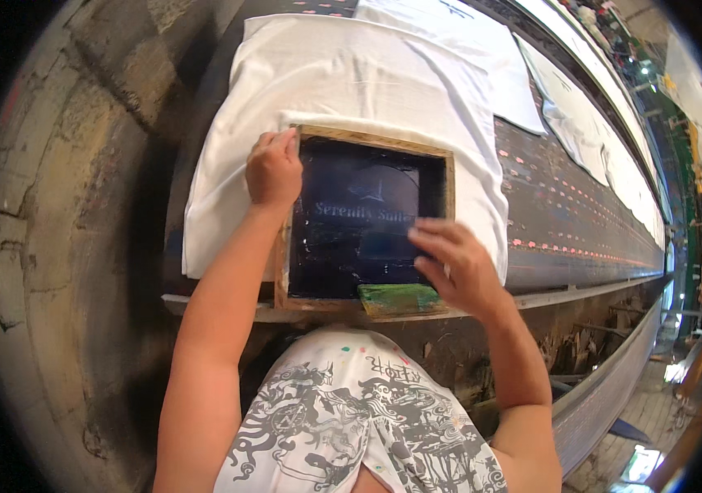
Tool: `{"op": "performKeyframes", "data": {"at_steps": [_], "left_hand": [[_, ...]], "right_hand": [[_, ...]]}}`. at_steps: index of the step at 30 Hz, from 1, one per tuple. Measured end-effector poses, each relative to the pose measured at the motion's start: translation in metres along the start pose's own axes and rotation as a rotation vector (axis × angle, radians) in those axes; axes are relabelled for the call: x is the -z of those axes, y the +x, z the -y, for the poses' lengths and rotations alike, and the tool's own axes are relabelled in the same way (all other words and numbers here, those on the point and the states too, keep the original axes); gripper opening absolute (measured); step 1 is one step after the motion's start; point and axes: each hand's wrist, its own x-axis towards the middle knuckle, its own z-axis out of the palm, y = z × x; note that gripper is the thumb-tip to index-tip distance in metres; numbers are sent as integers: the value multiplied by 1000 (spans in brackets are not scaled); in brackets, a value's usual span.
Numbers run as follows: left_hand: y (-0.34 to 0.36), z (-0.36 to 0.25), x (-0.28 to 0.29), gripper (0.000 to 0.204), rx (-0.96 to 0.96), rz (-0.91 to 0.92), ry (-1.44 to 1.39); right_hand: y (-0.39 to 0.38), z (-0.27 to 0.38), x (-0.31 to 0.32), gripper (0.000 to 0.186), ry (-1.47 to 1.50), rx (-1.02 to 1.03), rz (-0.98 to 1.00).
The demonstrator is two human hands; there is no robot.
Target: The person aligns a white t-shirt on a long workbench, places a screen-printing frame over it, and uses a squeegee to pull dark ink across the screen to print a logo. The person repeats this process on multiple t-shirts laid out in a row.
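A wooden-framed printing screen (446, 187) with dark mesh and pale lettering under a small emblem lies on a white cloth, probably a shirt (351, 70). My left hand (275, 168) is closed around the frame's far left corner. Over the right part of the mesh hovers my right hand (454, 261), slightly blurred, its fingers apart and nothing visible in them. Just below that hand, a flat green paint-smeared piece like a squeegee (400, 301) leans on the frame's near edge. Whether the right fingertips touch the mesh, I cannot tell.
More white cloths (569, 111) lie along the long dark table (536, 177), which has rows of pinkish marks. A rail (565, 294) runs along the table's near edge. To the left is a stained, cracked concrete floor (55, 246).
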Motion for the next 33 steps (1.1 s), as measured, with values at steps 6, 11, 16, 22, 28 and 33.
{"op": "performKeyframes", "data": {"at_steps": [6, 11, 16, 22, 28, 33], "left_hand": [[7, -1, -9, 24, -5, 12, -16], [8, -4, -6, 23, 15, 52, -13], [8, 1, -7, 24, -56, 10, -11], [8, 2, -8, 24, -47, 11, -29], [7, 2, -10, 22, -56, -8, -34], [7, 2, -9, 24, -27, 25, -27]], "right_hand": [[-71, 38, -41, 52, -24, 6, 18], [-75, 37, -69, 57, -140, 7, -7], [-74, 37, -59, 60, -142, -32, 60], [-79, 36, -53, 59, -102, -48, 60], [-81, 22, -60, 62, -135, -34, 46], [-68, -14, -58, 65, -181, 135, 87]]}}
